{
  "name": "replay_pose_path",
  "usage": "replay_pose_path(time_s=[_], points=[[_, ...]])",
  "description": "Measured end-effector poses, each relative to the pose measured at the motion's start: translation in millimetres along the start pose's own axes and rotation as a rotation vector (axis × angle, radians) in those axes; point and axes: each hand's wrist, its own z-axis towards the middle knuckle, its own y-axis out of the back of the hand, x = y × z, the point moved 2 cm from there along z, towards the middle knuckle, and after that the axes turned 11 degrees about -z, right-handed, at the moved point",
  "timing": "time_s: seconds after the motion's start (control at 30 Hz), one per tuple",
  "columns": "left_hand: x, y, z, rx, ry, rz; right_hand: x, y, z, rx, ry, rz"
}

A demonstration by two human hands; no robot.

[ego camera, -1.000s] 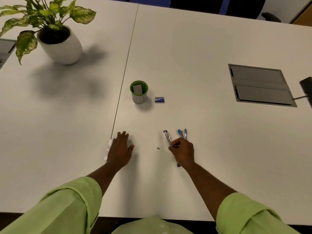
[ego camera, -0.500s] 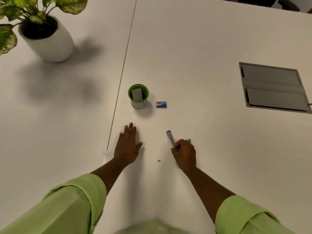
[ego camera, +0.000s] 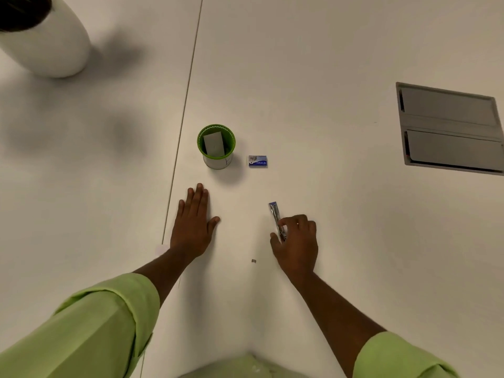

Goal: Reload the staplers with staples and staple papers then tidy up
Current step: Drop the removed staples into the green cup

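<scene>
My right hand (ego camera: 297,241) curls over a small stapler (ego camera: 276,216) on the white table; its opened metal part sticks out toward the far left, and the rest is hidden under my fingers. My left hand (ego camera: 193,222) lies flat on the table, fingers straight, holding nothing. A small blue staple box (ego camera: 257,161) sits beyond the stapler. Left of the box stands a green-rimmed cup (ego camera: 218,162) with folded paper (ego camera: 214,144) inside. A tiny loose bit of staples (ego camera: 254,260) lies between my wrists. A white paper slip (ego camera: 161,249) peeks out left of my left wrist.
A white plant pot (ego camera: 51,42) stands at the far left. A grey cable hatch (ego camera: 450,129) is set into the table at the right. A seam (ego camera: 188,91) runs down the table left of the cup.
The camera has tilted down and closer. My left hand slid forward toward the cup, off the paper slip. My right hand now covers the blue part of the stapler.
</scene>
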Motion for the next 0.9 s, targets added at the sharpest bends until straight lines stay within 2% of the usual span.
replay_pose_path(time_s=[0.13,0.23,0.33,0.63,0.77,0.9], points=[[1.4,-1.4,0.8,-0.002,-0.006,0.008,17.1,-2.5,-19.3,0.026,0.208,0.055],[1.4,-1.9,0.8,-0.001,-0.002,0.005,23.7,-10.7,-33.8,0.204,0.306,0.068],[2.5,-1.6,0.1,-0.007,-0.007,-0.004,23.5,-17.1,-36.5,0.354,0.312,0.029],[7.9,-1.9,-0.2,-0.034,-0.058,-0.017,24.7,-20.9,-25.3,0.486,0.313,-0.006],[12.4,3.1,8.6,-0.048,-0.079,-0.010,29.3,-21.1,-17.0,0.458,0.320,0.033],[13.5,12.6,21.4,-0.087,-0.034,-0.014,39.6,-16.5,8.8,0.420,0.210,0.201]])
